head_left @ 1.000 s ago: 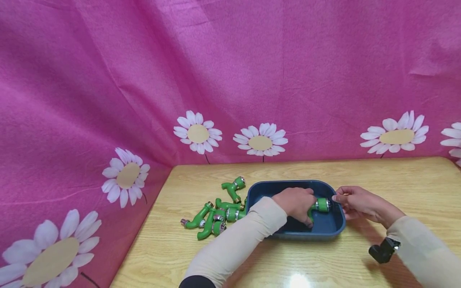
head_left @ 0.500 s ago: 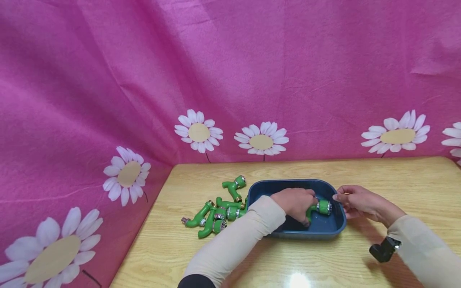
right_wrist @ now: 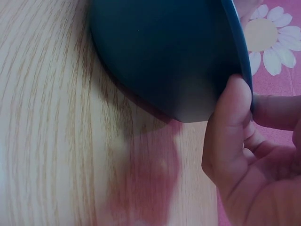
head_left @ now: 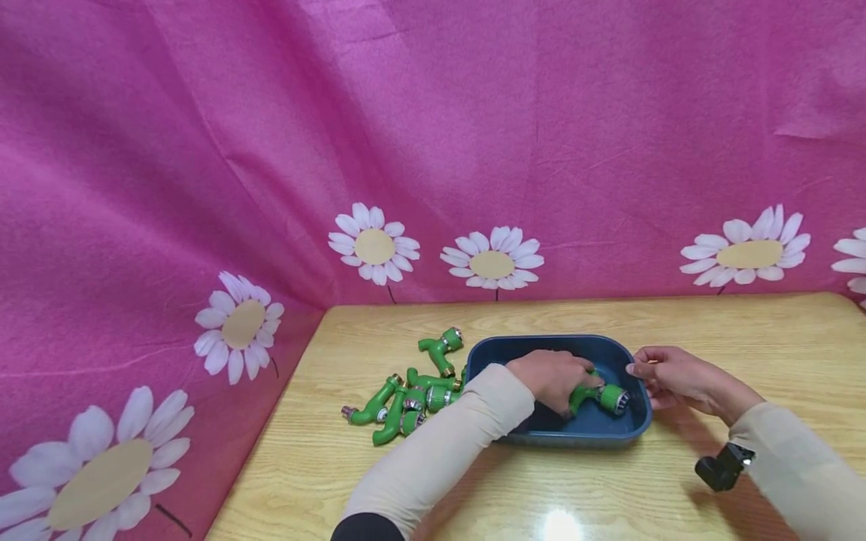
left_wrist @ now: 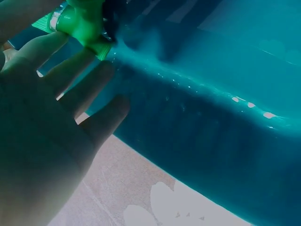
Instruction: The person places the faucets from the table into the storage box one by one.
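Note:
Inside a dark blue plastic bin [head_left: 575,437], my left hand [head_left: 551,378] holds a green tap [head_left: 612,398] low over the floor. The tap's ribbed knob points to the right end of the bin. In the left wrist view the tap [left_wrist: 84,23] sits between the thumb and the nearer fingers, while the other fingers [left_wrist: 106,117] stretch out straight. Part of the tap is hidden behind the hand. My right hand [head_left: 683,383] pinches the bin's right rim between thumb and fingers, as the right wrist view shows at the rim [right_wrist: 242,42].
Left of the bin, several green taps [head_left: 392,424] lie in a loose heap on the wooden table [head_left: 629,496]. One tap [head_left: 443,352] lies apart behind them. A pink cloth [head_left: 433,150] printed with daisies hangs behind and to the left of the table.
The tap in my left hand has turned, its knob end swinging toward the front of the bin. The left hand has shifted slightly; the right hand keeps its hold on the rim.

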Available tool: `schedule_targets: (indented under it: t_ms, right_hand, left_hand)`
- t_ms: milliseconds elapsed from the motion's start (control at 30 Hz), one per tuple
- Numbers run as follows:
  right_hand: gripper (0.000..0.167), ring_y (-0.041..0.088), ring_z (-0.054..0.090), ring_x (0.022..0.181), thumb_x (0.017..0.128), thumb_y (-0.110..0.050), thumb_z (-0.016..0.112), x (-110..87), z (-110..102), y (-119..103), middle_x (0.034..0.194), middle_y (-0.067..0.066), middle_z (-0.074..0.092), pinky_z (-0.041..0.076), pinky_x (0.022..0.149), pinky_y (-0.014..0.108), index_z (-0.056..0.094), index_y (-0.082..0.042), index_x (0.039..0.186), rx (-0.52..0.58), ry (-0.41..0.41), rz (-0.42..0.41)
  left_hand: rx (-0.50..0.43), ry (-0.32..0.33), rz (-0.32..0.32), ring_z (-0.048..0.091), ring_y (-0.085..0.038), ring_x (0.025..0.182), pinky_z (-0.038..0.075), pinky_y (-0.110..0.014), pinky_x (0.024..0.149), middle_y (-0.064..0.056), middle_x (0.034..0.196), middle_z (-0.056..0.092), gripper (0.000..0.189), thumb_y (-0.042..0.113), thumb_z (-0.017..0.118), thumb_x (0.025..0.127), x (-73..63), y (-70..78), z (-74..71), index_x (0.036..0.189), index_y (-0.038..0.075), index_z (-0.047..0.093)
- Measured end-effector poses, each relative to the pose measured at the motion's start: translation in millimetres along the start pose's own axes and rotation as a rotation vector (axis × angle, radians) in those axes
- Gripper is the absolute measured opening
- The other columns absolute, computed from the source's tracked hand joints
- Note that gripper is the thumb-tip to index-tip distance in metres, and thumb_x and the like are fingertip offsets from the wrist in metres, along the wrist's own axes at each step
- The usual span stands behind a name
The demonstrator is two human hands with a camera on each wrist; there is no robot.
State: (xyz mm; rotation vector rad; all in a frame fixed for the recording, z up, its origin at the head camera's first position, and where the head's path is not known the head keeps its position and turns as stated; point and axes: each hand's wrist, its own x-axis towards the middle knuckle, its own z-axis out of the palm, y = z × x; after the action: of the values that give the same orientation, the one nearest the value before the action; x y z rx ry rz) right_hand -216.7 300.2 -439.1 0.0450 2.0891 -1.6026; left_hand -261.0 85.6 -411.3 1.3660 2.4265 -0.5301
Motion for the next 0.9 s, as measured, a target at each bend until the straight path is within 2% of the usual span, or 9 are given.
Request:
schedule_targets:
  t_ms: [100, 233, 333, 533, 800, 900]
  right_hand:
    - [0.013, 0.003, 0.058, 0.064, 0.102, -0.016, 0.048, 0.0, 0.0, -0.3, 0.070, -0.006, 0.055, 0.056, 0.061, 0.021, 0.051, -0.013, 0.090, 0.003, -0.006, 0.000]
    - [0.014, 0.003, 0.059, 0.064, 0.102, -0.016, 0.048, -0.2, -0.6, 0.4, 0.069, -0.007, 0.056, 0.056, 0.061, 0.021, 0.051, -0.014, 0.089, 0.006, -0.019, -0.011]
    - [0.015, 0.003, 0.059, 0.064, 0.103, -0.015, 0.047, -0.7, -1.3, 0.4, 0.069, -0.007, 0.056, 0.057, 0.061, 0.022, 0.051, -0.014, 0.089, 0.010, -0.025, -0.018]
    - [0.013, 0.004, 0.059, 0.065, 0.103, -0.015, 0.047, -0.6, -0.6, -1.5, 0.070, -0.007, 0.056, 0.057, 0.062, 0.022, 0.050, -0.013, 0.090, 0.011, -0.017, 0.000]
    - [0.013, 0.004, 0.059, 0.065, 0.103, -0.016, 0.048, -0.5, -0.8, -0.9, 0.071, -0.006, 0.055, 0.057, 0.062, 0.023, 0.050, -0.012, 0.091, -0.006, -0.009, 0.005]
    - [0.012, 0.004, 0.059, 0.065, 0.103, -0.017, 0.048, -0.7, -1.1, -1.0, 0.072, -0.005, 0.055, 0.057, 0.062, 0.023, 0.051, -0.012, 0.092, -0.011, -0.004, 0.008]
  left_hand:
    - [-0.019, 0.011, 0.003, 0.052, -0.002, 0.113, 0.049, -0.019, 0.081, 0.020, 0.153, 0.040, 0.070, 0.036, 0.073, 0.088, -0.6, -0.7, 0.3, 0.148, 0.046, 0.039]
    - [-0.108, 0.051, 0.012, 0.056, -0.004, 0.097, 0.048, -0.020, 0.073, 0.016, 0.130, 0.058, 0.069, 0.029, 0.074, 0.087, -1.5, -2.5, 2.9, 0.147, 0.041, 0.041]
    - [-0.127, 0.057, 0.012, 0.055, -0.005, 0.095, 0.047, -0.020, 0.075, 0.016, 0.117, 0.060, 0.067, 0.026, 0.073, 0.088, -1.7, -2.1, 3.3, 0.146, 0.041, 0.042]
    - [-0.080, 0.023, -0.010, 0.050, -0.003, 0.105, 0.046, -0.021, 0.082, 0.018, 0.133, 0.056, 0.068, 0.026, 0.069, 0.091, -1.2, 0.0, 1.5, 0.148, 0.046, 0.039]
    - [-0.123, 0.014, -0.004, 0.050, -0.004, 0.102, 0.045, -0.019, 0.073, 0.022, 0.146, 0.047, 0.070, 0.026, 0.069, 0.089, 0.5, -1.3, 1.4, 0.149, 0.045, 0.038]
    - [-0.141, 0.027, 0.003, 0.053, -0.001, 0.107, 0.048, -0.018, 0.080, 0.022, 0.150, 0.043, 0.070, 0.033, 0.071, 0.089, 0.0, -2.9, -0.5, 0.150, 0.042, 0.038]
